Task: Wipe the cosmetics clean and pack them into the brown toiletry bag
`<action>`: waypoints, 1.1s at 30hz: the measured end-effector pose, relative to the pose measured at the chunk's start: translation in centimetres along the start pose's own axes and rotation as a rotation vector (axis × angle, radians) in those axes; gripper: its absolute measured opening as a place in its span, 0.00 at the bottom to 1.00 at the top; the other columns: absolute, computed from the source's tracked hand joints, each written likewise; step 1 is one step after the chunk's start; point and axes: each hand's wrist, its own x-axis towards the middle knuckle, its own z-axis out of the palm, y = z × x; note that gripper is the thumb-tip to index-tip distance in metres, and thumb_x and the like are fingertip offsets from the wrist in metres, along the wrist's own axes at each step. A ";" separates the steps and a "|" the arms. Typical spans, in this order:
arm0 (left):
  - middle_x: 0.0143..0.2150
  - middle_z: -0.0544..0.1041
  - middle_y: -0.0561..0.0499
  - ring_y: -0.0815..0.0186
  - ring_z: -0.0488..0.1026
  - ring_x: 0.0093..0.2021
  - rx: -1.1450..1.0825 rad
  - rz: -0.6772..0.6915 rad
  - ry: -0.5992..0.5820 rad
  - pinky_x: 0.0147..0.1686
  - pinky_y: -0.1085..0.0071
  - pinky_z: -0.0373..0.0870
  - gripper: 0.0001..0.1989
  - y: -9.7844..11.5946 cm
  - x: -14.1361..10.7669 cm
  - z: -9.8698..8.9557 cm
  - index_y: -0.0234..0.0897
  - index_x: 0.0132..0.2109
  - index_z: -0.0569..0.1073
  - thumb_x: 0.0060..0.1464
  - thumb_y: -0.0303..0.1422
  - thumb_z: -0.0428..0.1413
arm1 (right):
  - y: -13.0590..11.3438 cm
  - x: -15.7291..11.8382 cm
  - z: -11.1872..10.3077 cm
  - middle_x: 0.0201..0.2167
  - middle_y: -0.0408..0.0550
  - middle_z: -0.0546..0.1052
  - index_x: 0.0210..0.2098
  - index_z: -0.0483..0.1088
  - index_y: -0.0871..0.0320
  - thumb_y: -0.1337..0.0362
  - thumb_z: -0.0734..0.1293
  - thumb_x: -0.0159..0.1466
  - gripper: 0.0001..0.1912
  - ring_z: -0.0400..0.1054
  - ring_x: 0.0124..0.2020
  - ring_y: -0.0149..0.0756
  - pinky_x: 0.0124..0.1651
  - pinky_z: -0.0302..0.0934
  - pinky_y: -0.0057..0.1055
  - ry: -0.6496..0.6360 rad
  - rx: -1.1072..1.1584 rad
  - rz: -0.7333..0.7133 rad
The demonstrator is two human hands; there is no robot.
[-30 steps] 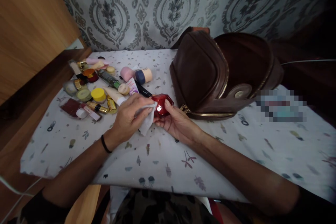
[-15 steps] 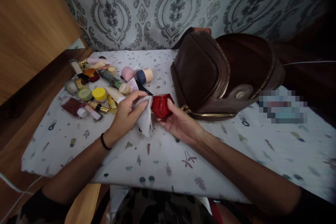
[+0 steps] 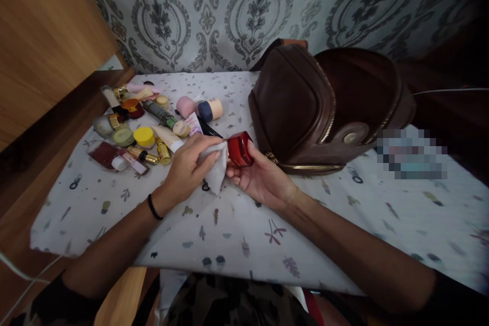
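My right hand (image 3: 263, 175) grips a glossy red glass bottle (image 3: 240, 149), thumb along its right side and fingers beneath. It looks like a perfume bottle. In my left hand (image 3: 191, 165) a white cloth (image 3: 215, 168) is pinched between thumb and fingers, its lower end hanging down. The cloth meets the left end of the bottle, where the neck is mostly hidden. Both hands are above the patterned table cover (image 3: 225, 234), just in front of the brown leather bag (image 3: 290, 107).
Several cosmetics lie on the left: a yellow-lidded jar (image 3: 144, 137), a green bottle (image 3: 158, 113), a dark red bottle (image 3: 103, 155) and a cream tube (image 3: 168, 137). A pink jar (image 3: 186, 106) stands by a blue-and-beige container (image 3: 211, 110). A blurred-out item (image 3: 412, 154) lies right.
The red bottle has turned in my right hand and shifted slightly right. The cloth has moved a little with my left hand and hangs folded differently against the bottle's end.
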 end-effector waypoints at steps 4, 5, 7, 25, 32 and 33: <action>0.44 0.77 0.47 0.63 0.74 0.45 0.058 0.060 -0.013 0.46 0.67 0.71 0.12 0.1 -0.1 0.2 0.36 0.53 0.74 0.64 0.28 0.54 | -0.1 0.0 0.1 0.28 0.44 0.77 0.37 0.75 0.58 0.49 0.58 0.72 0.23 0.70 0.24 0.28 0.29 0.67 0.23 -0.008 0.025 0.010; 0.43 0.77 0.47 0.63 0.74 0.45 0.066 0.071 -0.012 0.45 0.68 0.71 0.12 0.1 -0.2 0.2 0.36 0.53 0.74 0.64 0.28 0.53 | -0.1 0.0 0.2 0.28 0.44 0.77 0.38 0.75 0.58 0.48 0.58 0.73 0.23 0.69 0.24 0.28 0.29 0.67 0.23 -0.004 0.031 0.014; 0.42 0.76 0.47 0.63 0.74 0.44 0.077 0.097 -0.008 0.43 0.67 0.71 0.12 0.1 -0.2 0.3 0.37 0.53 0.75 0.65 0.27 0.53 | -0.1 0.1 0.2 0.29 0.45 0.77 0.41 0.75 0.58 0.48 0.56 0.73 0.24 0.69 0.24 0.28 0.29 0.67 0.24 0.004 0.043 0.025; 0.38 0.77 0.52 0.65 0.73 0.39 0.006 -0.057 0.107 0.40 0.69 0.69 0.03 0.1 -0.2 0.3 0.39 0.43 0.73 0.61 0.30 0.55 | 0.7 -0.1 0.4 0.31 0.41 0.79 0.37 0.76 0.58 0.58 0.81 0.49 0.20 0.67 0.25 0.24 0.27 0.66 0.20 0.094 -0.041 -0.116; 0.39 0.77 0.51 0.64 0.73 0.40 0.060 0.135 0.078 0.42 0.67 0.71 0.06 0.7 -0.2 0.1 0.41 0.46 0.74 0.64 0.29 0.54 | 0.8 -0.1 0.3 0.31 0.43 0.79 0.40 0.75 0.59 0.58 0.81 0.50 0.22 0.72 0.26 0.27 0.28 0.68 0.21 0.063 -0.151 -0.166; 0.39 0.76 0.50 0.64 0.73 0.40 0.066 0.152 0.072 0.41 0.67 0.71 0.06 0.8 -0.1 0.0 0.41 0.46 0.74 0.64 0.28 0.54 | 0.8 0.0 0.3 0.31 0.43 0.79 0.41 0.74 0.58 0.58 0.81 0.51 0.22 0.72 0.26 0.27 0.28 0.69 0.21 0.065 -0.154 -0.173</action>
